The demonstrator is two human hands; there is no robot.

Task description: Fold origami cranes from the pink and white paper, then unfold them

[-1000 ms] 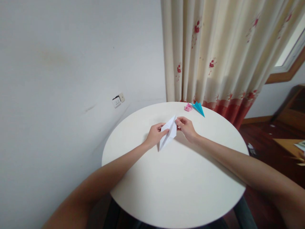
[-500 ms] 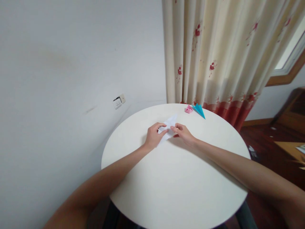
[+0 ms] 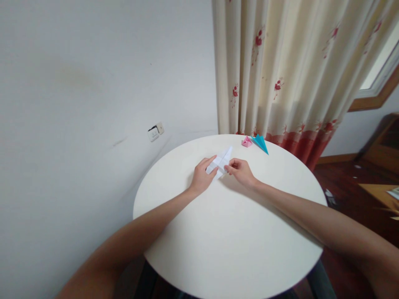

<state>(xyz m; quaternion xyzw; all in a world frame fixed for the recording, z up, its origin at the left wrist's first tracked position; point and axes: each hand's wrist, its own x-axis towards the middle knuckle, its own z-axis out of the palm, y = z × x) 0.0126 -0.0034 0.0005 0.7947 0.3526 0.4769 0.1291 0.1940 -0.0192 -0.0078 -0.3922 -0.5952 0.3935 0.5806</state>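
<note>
Creased white paper (image 3: 222,160), folded to a long pointed shape, is held between both hands near the far half of the round table. My left hand (image 3: 202,172) grips its left side, thumb on top near the lower part and fingers along the outer edge. On the right, my right hand (image 3: 240,169) pinches the paper's right corner between thumb and forefinger. One tip of the paper points away toward the back. The underside of the paper and some fingertips are hidden.
At the back of the white table (image 3: 230,232) lie a small pink folded paper (image 3: 247,142) and a blue paper plane (image 3: 260,144). A flowered curtain (image 3: 280,83) hangs behind them. A wall socket (image 3: 153,133) is at the left.
The white paper looks flatter and its creases show more openly. My left fingers have straightened along its edge, and my right fingers have shifted slightly on its right corner.
</note>
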